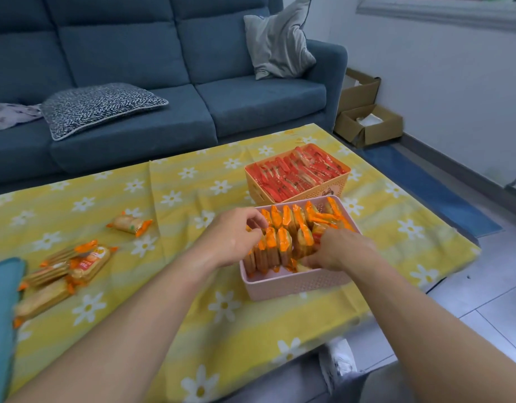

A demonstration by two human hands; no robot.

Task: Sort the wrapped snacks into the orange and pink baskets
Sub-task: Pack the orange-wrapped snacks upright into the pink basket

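A: Left hand (232,239) grips the upright, crinkly orange snack packets (283,245) inside the perforated pink basket (297,282). Right hand (336,248)?
B: Curled beside them, can't tell its grip tbh. The rectangular orange basket (338,186) sits just beyond both.

A single head-worn view is given: the yellow daisy-print worktop (178,199) is seen closely from above its near edge, forward and downward, toward the blue fabric sofa (120,53) beyond the far edge.
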